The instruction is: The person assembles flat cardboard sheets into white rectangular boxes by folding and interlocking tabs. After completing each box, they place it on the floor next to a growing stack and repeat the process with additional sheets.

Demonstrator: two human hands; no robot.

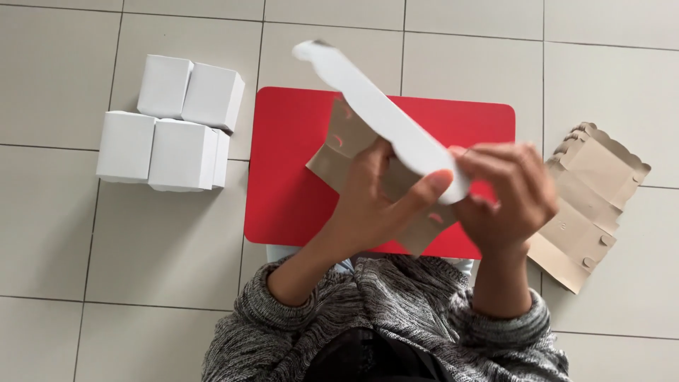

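While gripped: carton blank (385, 117), both hands.

Pale square floor tiles (56, 233) with thin dark joints spread all around the hands. A low red table (290, 155) with rounded corners sits beneath them, in soft, even light.

both hands (382, 205) (506, 194) raised close together, fingers (431, 185) curled in a grip

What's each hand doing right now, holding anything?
Left hand: closed on the flat cardboard box blank, thumb on its white face.
Right hand: closed on the same blank's near end.
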